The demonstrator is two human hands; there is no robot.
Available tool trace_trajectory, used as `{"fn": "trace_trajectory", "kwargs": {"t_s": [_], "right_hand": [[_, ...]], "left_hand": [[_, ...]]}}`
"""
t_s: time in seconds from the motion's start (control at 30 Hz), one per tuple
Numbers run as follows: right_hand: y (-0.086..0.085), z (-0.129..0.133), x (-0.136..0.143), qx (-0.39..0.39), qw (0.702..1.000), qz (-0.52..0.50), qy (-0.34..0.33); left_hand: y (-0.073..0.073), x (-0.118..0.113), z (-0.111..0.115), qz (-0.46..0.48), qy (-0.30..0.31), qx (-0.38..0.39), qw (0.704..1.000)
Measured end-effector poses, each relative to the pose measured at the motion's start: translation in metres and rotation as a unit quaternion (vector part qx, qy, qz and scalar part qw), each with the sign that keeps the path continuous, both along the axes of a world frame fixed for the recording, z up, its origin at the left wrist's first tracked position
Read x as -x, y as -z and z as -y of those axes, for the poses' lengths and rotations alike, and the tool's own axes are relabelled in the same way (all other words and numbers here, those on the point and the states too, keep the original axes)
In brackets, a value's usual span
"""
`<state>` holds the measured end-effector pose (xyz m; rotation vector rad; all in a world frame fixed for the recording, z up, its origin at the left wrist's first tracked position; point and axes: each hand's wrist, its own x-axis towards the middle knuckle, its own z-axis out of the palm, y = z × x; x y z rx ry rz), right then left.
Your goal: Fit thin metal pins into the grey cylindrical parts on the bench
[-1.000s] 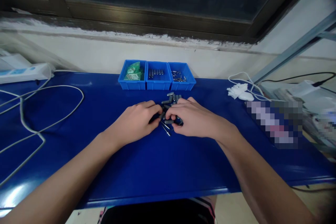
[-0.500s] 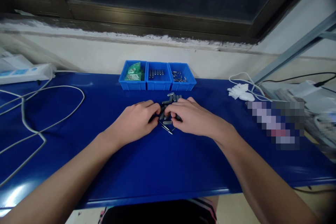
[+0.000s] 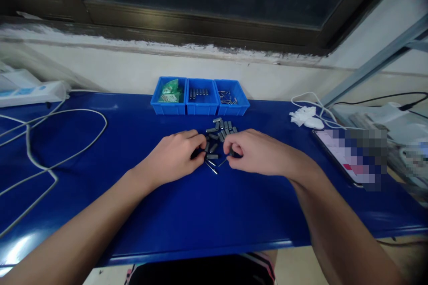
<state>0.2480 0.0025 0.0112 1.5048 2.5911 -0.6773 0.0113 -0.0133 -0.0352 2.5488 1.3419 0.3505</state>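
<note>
Both hands low on the blue desk, working at a scatter of small dark metal cylinders. Left hand curled, fingertips pinched on a dark cylinder at the near left edge of the pile. Right hand closed in a pinch on a thin metal pin, its tip angled down and left toward the desk.

Compared with half a second ago: right hand pulled back to the right and off the pile, where before it lay spread over the pieces. More cylinders now uncovered between the hands and the bins. Left hand hardly moved. Reads as a pick just completed on the right side, one pin lifted clear of the heap. Another loose pin lying on the desk just near of the pile, between the two hands.

Farther back, three blue bins in a row: green packets in the left one, short dark parts in the middle, thin pins in the right. White cable looping across the left of the desk; phone and a white wad at the right.
</note>
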Motion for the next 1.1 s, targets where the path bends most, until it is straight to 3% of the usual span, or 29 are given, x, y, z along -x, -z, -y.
{"fn": "trace_trajectory", "kwargs": {"t_s": [0.1,0.27,0.43,0.63,0.77,1.1], "right_hand": [[-0.008,0.006,-0.004,0.031,0.997,0.058,0.025],[-0.003,0.009,0.001,0.032,0.996,0.077,0.014],[-0.001,0.01,0.001,0.043,0.998,0.052,0.001],[-0.006,0.004,-0.011,0.007,0.992,0.107,0.066],[-0.005,0.003,-0.011,0.008,0.992,0.114,0.053],[0.004,0.008,0.001,0.029,1.0,0.007,-0.008]], "left_hand": [[0.001,0.0,0.0,0.001,0.003,-0.005,1.0],[-0.002,0.001,0.001,0.035,0.014,0.0,0.999],[-0.003,0.002,0.004,0.072,0.082,0.007,0.994],[0.004,-0.002,0.005,0.061,0.154,-0.024,0.986],[0.007,-0.003,0.005,0.039,0.151,-0.022,0.988],[0.003,0.0,0.003,0.024,0.107,-0.041,0.993]]}}
